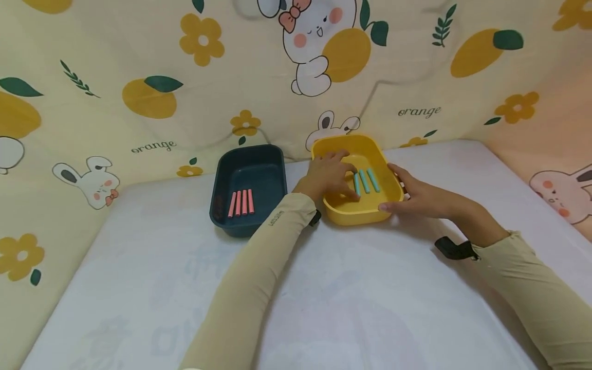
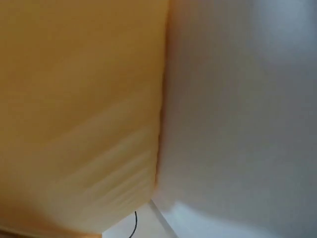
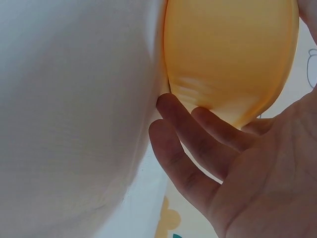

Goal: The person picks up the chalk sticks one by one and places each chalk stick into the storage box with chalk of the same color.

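The left hand lies just right of centre in the head view, reaching over the near left rim of the yellow tray. Its fingers are stretched out and fairly flat, the tips down on the tray floor beside the teal sticks; one fingertip touches or nearly touches the leftmost stick, though I cannot tell whether it pinches it. The left wrist view shows only the blurred yellow wall against the white cloth.

The right hand sits right of centre, cupped around the tray's right side, thumb along the near right corner. In the right wrist view its fingers curl lightly against the tray's outer wall, palm open toward it, so it holds the tray steady.

Three teal sticks lie side by side on the tray floor, slightly slanted, between the two hands.

To the left of the yellow tray, apart from it, stands a dark blue tray with four pink sticks lying parallel in its near half.

Both trays rest on the white tabletop that fills the lower half of the frame. Behind, across the upper half, hangs a cream cloth printed with oranges, flowers and rabbits. Both arms wear beige sleeves, and a black strap shows at the right wrist.
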